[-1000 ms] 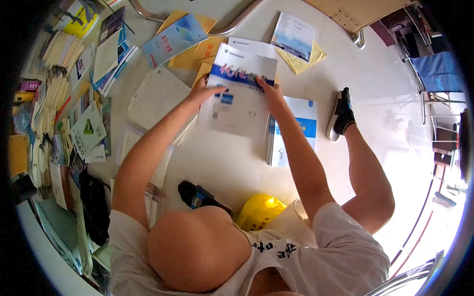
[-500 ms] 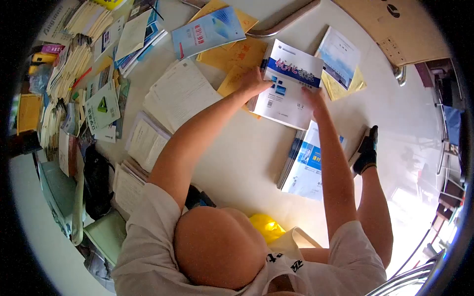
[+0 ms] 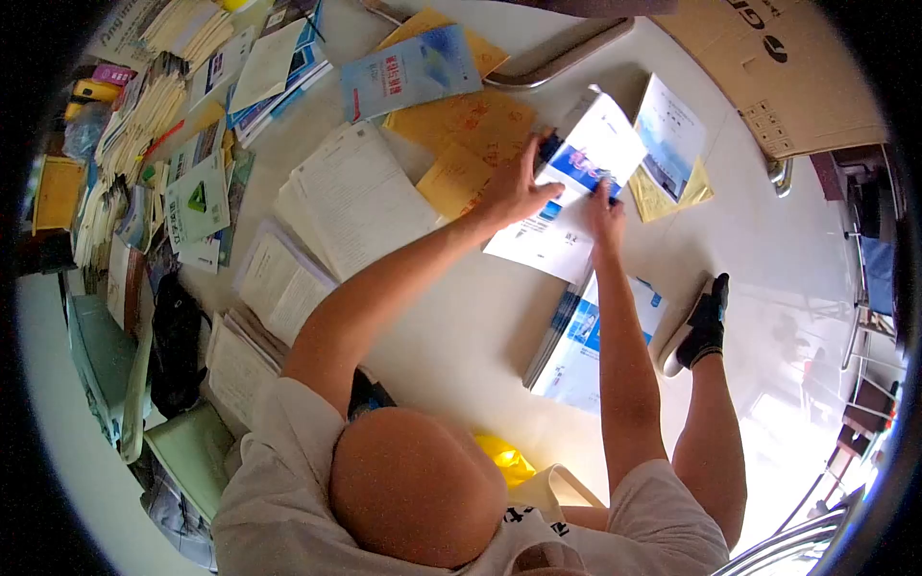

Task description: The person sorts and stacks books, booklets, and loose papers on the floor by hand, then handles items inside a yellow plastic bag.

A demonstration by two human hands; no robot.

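Held book: a white workbook with a blue title band, tilted between both hands above the floor, its lower end near the stack of blue-and-white workbooks
Left hand: clamped on the workbook's left edge, thumb over the cover
Right hand: clamped on its right edge, fingertips on the cover
Beyond the workbook: orange envelopes under a light-blue booklet (its cover lettered in red)
Right side: a booklet with a building photo, lying on yellow paper
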